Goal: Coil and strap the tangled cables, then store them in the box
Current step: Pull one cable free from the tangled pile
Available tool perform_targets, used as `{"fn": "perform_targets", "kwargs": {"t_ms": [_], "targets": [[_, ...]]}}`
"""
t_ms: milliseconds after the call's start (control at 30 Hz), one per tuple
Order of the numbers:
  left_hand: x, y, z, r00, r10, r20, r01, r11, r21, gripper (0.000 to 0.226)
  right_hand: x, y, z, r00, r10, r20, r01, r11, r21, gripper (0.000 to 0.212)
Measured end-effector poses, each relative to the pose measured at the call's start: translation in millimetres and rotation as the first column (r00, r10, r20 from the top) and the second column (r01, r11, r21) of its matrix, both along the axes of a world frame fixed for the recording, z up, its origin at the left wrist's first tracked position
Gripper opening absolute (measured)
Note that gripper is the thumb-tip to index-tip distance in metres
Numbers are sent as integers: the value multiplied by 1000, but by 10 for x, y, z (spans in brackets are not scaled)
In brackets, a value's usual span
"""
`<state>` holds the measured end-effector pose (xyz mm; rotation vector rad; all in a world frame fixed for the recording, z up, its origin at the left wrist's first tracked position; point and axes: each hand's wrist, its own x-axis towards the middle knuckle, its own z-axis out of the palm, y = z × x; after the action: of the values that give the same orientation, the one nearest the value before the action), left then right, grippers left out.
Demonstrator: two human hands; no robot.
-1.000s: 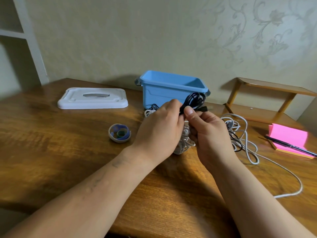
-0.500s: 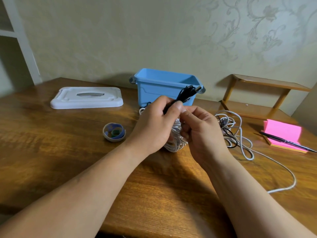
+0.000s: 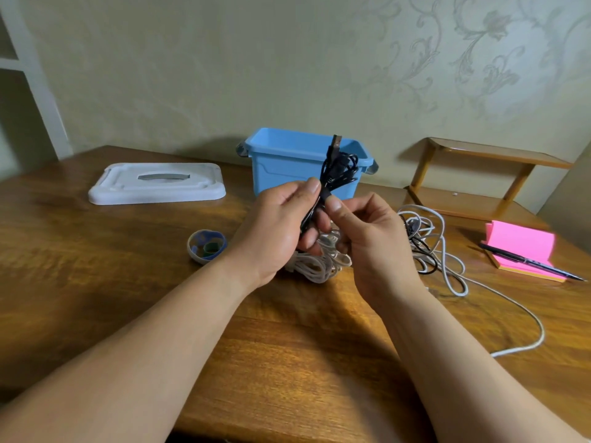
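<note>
From the left, I see the white lid (image 3: 156, 183) lying flat on the desk (image 3: 96, 282), well apart from the box, then the straps (image 3: 207, 246) — a small curled ring of them, untouched, near my left wrist. My left hand (image 3: 275, 231) is closed round the lower part of the black cable (image 3: 335, 169), thumb pressed against its side; the bundle stands up out of the grip with a plug pointing upward. My right hand (image 3: 367, 238) pinches the same cable just below the loops, thumb and forefinger shut on it. Behind it stands the blue box (image 3: 281, 164), open; I cannot see into it. Under both hands a white coil (image 3: 316, 266) rests on the desk, and to the right the tangle (image 3: 425, 241) of white and black cables sprawls, one white lead trailing off toward the desk edge. Farther right are the pink notes (image 3: 521, 247) with a pen (image 3: 531, 262) across them.

The risks, as I judge them: no strap is on the black bundle, and fetching one means freeing a hand — the loops could spring apart then. I also cannot tell whether its lower end is clear of the white coil; if not, lifting would drag that along. The trailing lead could slip off the desk and pull the tangle tighter.
</note>
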<state>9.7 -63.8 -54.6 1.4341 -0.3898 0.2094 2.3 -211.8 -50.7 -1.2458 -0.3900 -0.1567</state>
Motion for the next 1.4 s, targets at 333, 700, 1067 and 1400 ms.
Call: {"fn": "perform_targets", "kwargs": {"t_ms": [333, 700, 1067, 1400], "targets": [[-66, 137, 101, 996, -86, 26, 80, 980, 184, 43, 29, -94, -42, 988, 68, 140, -30, 967, -254, 14], [-111, 128, 86, 980, 104, 167, -166, 891, 423, 19, 95, -84, -97, 985, -101, 141, 130, 969, -211, 9], [-96, 91, 46, 979, 119, 167, -158, 956, 248, 29, 81, -81, -83, 979, -150, 135, 178, 956, -234, 15], [-145, 37, 56, 986, -123, -110, 129, 990, 53, 58, -12, -28, -45, 988, 114, 105, -102, 988, -113, 25]]}}
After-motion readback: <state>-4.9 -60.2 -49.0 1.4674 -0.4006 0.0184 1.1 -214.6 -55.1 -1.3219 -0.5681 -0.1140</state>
